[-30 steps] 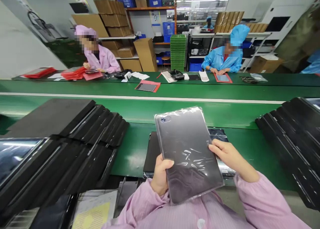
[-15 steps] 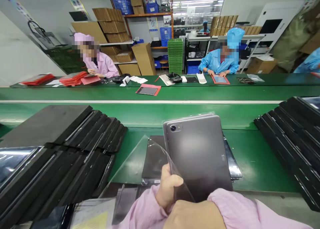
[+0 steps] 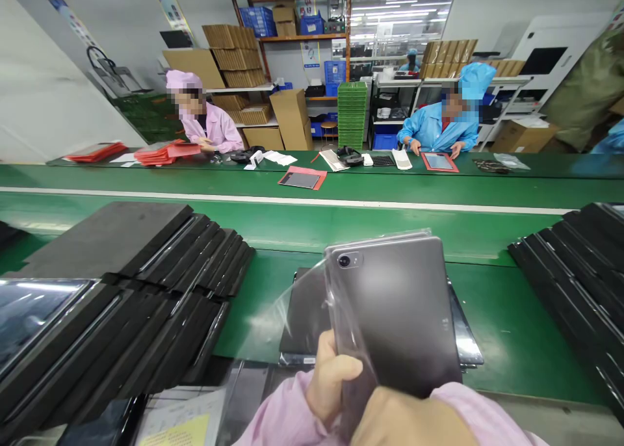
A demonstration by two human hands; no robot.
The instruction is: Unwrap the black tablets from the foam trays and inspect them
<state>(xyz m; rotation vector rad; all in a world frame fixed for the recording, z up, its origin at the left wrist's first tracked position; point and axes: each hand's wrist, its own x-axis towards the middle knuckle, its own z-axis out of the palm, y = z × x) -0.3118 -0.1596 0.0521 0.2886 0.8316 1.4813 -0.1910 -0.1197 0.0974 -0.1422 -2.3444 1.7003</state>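
Note:
A dark grey tablet [image 3: 394, 309], its back with the camera facing me, is tilted up in front of me. My left hand [image 3: 331, 374] is closed on its lower left edge, thumb across the front. A clear plastic film [image 3: 351, 329] lies over the tablet's left side and spreads out leftward, creased. My right hand [image 3: 409, 420], blurred and seen from its back, is closed at the tablet's bottom edge, where the film runs down to it; its fingertips are hidden. Under the tablet lie more dark tablets [image 3: 305, 316] on the green bench [image 3: 517, 316].
Stacks of black padded trays stand left [image 3: 112, 238] and right [image 3: 575, 290]. Papers [image 3: 180, 420] lie at lower left. Across the green conveyor, a person in pink [image 3: 214, 127] and a person in blue [image 3: 439, 124] work. A tablet on a red sleeve [image 3: 302, 178] lies on the conveyor.
The film has drawn in and creased along the tablet's left edge. My right hand has moved slightly right and down. The whole view has shifted a little.

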